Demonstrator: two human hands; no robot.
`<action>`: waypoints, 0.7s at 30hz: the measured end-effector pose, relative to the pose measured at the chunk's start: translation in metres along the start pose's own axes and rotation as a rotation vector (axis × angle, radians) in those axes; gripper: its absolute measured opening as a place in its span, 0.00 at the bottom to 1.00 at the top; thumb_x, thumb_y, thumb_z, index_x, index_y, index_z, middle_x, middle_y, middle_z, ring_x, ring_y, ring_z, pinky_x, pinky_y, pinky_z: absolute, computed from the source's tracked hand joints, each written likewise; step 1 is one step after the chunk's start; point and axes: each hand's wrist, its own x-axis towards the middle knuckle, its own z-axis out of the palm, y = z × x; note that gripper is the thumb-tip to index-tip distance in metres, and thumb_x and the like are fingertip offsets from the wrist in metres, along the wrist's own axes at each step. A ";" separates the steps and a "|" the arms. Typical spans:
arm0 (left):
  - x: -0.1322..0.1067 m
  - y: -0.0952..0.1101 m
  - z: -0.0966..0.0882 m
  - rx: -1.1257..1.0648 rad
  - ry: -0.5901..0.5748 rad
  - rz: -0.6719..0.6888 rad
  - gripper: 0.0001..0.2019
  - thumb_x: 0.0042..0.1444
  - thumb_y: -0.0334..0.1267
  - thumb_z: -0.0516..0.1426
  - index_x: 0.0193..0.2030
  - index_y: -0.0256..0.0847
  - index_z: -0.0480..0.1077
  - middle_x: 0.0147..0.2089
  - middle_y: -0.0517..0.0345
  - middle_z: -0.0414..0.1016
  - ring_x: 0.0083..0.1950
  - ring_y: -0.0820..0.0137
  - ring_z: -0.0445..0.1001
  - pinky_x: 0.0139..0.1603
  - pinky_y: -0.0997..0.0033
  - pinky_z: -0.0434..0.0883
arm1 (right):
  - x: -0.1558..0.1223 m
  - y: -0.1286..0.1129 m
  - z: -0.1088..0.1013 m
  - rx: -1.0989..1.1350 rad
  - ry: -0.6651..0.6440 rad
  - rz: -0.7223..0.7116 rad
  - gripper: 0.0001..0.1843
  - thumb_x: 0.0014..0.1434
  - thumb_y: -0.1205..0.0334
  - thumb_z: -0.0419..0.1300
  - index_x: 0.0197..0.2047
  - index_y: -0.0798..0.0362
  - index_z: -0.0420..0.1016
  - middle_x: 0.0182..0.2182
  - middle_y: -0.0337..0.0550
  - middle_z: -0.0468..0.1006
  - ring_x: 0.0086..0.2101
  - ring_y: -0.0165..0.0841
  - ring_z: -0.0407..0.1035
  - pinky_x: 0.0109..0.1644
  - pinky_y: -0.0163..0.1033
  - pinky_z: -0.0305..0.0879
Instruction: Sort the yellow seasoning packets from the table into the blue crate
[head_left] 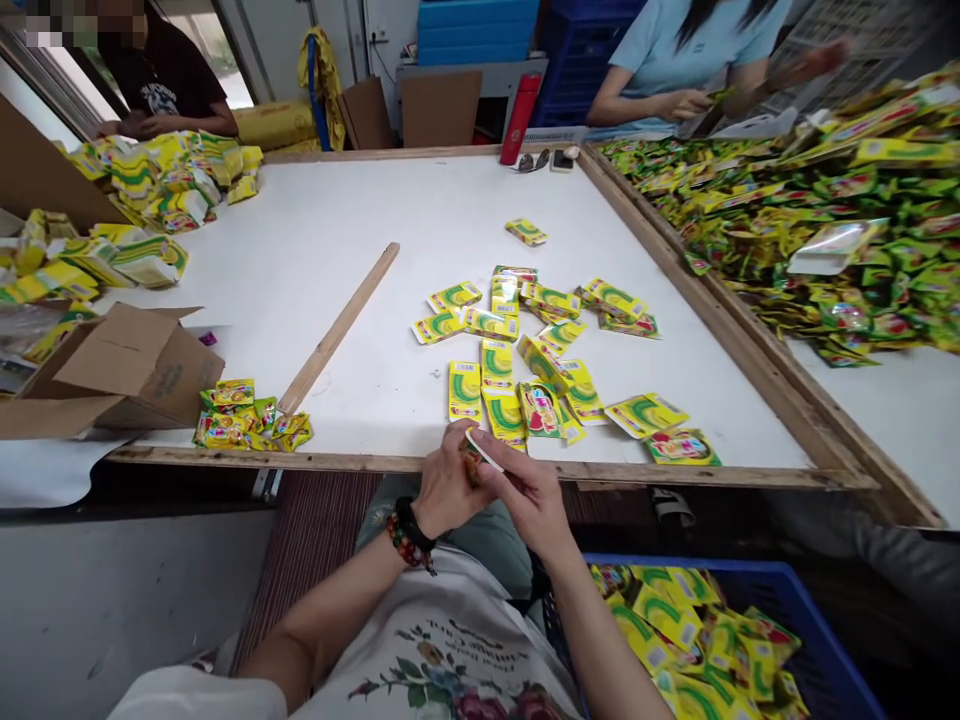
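Pinching a small sachet (pixel 474 458) between left hand (pixel 448 482) and right hand (pixel 529 500), just above the wooden edge of the white table (pixel 375 466).
Left of the grip lie an open cardboard box (pixel 124 365) and a heap of yellow-green sachets (pixel 247 420), with a wooden lath (pixel 337 325) beyond them. Loose sachets (pixel 510 345) lie scattered straight ahead, and a blue plastic crate (pixel 795 590) sits below and right of the right hand. Both hands are closed on the sachet, their fingers hiding most of it. A slack pinch could let it drop past the edge, and a careless wrist could knock nearby sachets astray.
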 end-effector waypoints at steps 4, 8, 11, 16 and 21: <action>0.010 0.004 0.005 0.021 -0.093 -0.094 0.38 0.52 0.46 0.61 0.61 0.42 0.42 0.57 0.41 0.67 0.47 0.58 0.78 0.43 0.58 0.75 | 0.003 0.002 0.002 -0.204 0.209 0.001 0.16 0.55 0.56 0.64 0.46 0.50 0.82 0.41 0.47 0.83 0.28 0.36 0.77 0.34 0.40 0.74; 0.013 0.003 0.006 0.123 -0.155 -0.180 0.39 0.50 0.50 0.61 0.61 0.40 0.45 0.52 0.41 0.72 0.46 0.52 0.78 0.41 0.53 0.75 | 0.010 0.006 0.001 -0.141 0.214 0.184 0.20 0.58 0.55 0.61 0.51 0.53 0.79 0.45 0.49 0.81 0.18 0.29 0.69 0.20 0.35 0.68; 0.012 -0.002 0.008 0.159 -0.173 -0.225 0.39 0.48 0.52 0.61 0.61 0.38 0.48 0.49 0.41 0.74 0.45 0.50 0.78 0.40 0.52 0.75 | 0.013 0.006 -0.002 -0.084 0.153 0.154 0.17 0.58 0.57 0.60 0.47 0.53 0.81 0.44 0.47 0.82 0.31 0.37 0.78 0.35 0.40 0.75; 0.008 -0.005 0.014 0.108 -0.150 -0.292 0.33 0.50 0.46 0.60 0.60 0.39 0.52 0.48 0.43 0.75 0.44 0.53 0.78 0.41 0.55 0.75 | 0.009 0.008 0.006 -0.167 0.026 -0.069 0.19 0.59 0.61 0.61 0.54 0.47 0.76 0.50 0.46 0.79 0.52 0.42 0.72 0.58 0.48 0.67; 0.017 0.007 -0.009 -0.033 -0.260 -0.133 0.30 0.51 0.42 0.60 0.59 0.41 0.56 0.52 0.46 0.71 0.50 0.56 0.75 0.50 0.54 0.73 | -0.012 0.003 -0.010 -0.309 0.040 -0.243 0.19 0.64 0.65 0.54 0.56 0.47 0.75 0.43 0.48 0.82 0.41 0.38 0.78 0.44 0.40 0.75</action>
